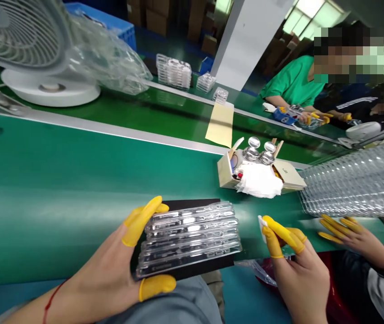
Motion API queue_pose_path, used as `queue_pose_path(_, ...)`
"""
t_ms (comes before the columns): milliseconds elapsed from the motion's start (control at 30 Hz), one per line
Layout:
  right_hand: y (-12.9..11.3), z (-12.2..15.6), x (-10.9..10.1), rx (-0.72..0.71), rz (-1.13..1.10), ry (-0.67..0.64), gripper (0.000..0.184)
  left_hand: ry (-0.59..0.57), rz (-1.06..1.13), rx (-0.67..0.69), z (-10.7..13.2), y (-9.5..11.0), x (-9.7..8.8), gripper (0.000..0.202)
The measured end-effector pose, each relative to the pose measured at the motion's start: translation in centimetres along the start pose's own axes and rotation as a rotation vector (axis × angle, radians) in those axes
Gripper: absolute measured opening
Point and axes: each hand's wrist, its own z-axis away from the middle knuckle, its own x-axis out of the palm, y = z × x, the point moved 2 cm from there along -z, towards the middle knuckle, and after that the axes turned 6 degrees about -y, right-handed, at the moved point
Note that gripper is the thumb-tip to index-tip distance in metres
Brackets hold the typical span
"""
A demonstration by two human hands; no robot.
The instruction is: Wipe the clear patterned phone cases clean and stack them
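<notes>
My left hand [120,256] wears yellow finger cots. Its fingers wrap round the left end of a row of transparent plastic trays [192,231], thumb at the near side and fingers at the far side. Under the trays lies a black sheet or mat [198,269] at the bench edge. To the right, my right hand [296,261], also in yellow finger cots, pinches a small white wipe [262,228] between thumb and forefinger. A gap separates it from the trays.
Ahead stands a cardboard box [227,173] with metal pump bottles [252,153] and white wipes [261,180]. Many transparent trays [357,180] are stacked right, near another person's gloved hand [350,234]. A white fan [50,85] stands far left; co-workers sit across the line.
</notes>
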Motion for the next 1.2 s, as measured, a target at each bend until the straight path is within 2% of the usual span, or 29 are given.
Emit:
queue_pose_path(133,-0.1,-1.0,0.0,-0.016,-0.15,0.008,0.014,-0.083,-0.307,0.131,-2.2,2.5,-1.7,0.105)
queue_pose_path(200,-0.6,-1.6,0.1,-0.005,-0.222,0.025,0.015,-0.09,-0.391,0.211,-4.1,4.6,-1.5,0.107)
queue_pose_path(267,-1.4,-2.1,0.3,-0.007,-0.293,0.043,0.018,-0.113,-0.465,0.256,-6.1,6.8,-0.4,0.107)
queue_pose_path(300,-1.8,-2.3,0.4,-0.013,-0.327,0.051,0.02,-0.149,-0.513,0.258,-7.0,7.6,0.4,0.102)
queue_pose_path(400,-2.3,-2.5,0.6,-0.017,-0.402,0.062,0.025,-0.282,-0.657,0.187,-8.6,9.0,2.0,0.063)
queue_pose_path(467,-1.6,-2.4,0.4,-0.004,-0.416,0.069,0.025,-0.258,-0.637,0.173,-8.7,9.0,1.7,0.066)
queue_pose_path(567,0.1,-2.2,-0.3,0.059,-0.399,0.097,0.02,-0.039,-0.406,0.159,-7.7,8.5,-0.1,0.091)
queue_pose_path(633,0.6,-2.2,-1.0,0.123,-0.383,0.147,0.017,0.05,-0.241,0.129,-6.8,8.1,-0.7,0.102)
queue_pose_path(733,-0.8,-2.4,-2.0,0.123,-0.33,0.174,0.031,0.083,-0.093,0.115,-5.8,7.6,-0.1,0.102)
queue_pose_path(833,-3.9,-2.9,-2.3,-0.054,-0.317,0.067,0.041,0.123,-0.064,0.108,-5.3,7.4,1.0,0.094)
queue_pose_path(933,-6.1,-3.5,-1.8,-0.258,-0.345,-0.057,0.028,0.142,-0.086,0.169,-4.8,7.3,1.5,0.085)
queue_pose_path(1000,-6.3,-4.3,-1.7,-0.357,-0.33,-0.097,0.02,0.163,-0.114,0.185,-4.4,7.0,1.4,0.084)
queue_pose_path(1067,-5.5,-5.5,-2.1,-0.369,-0.245,-0.059,0.018,0.172,-0.151,0.189,-4.1,6.7,1.2,0.084)
queue_pose_path(1133,-4.5,-6.8,-3.0,-0.299,-0.14,0.016,0.02,0.172,-0.162,0.208,-3.8,6.6,1.1,0.085)
queue_pose_path(1200,-4.1,-8.0,-4.1,-0.228,-0.101,0.033,0.022,0.18,-0.151,0.229,-3.8,6.7,1.0,0.086)
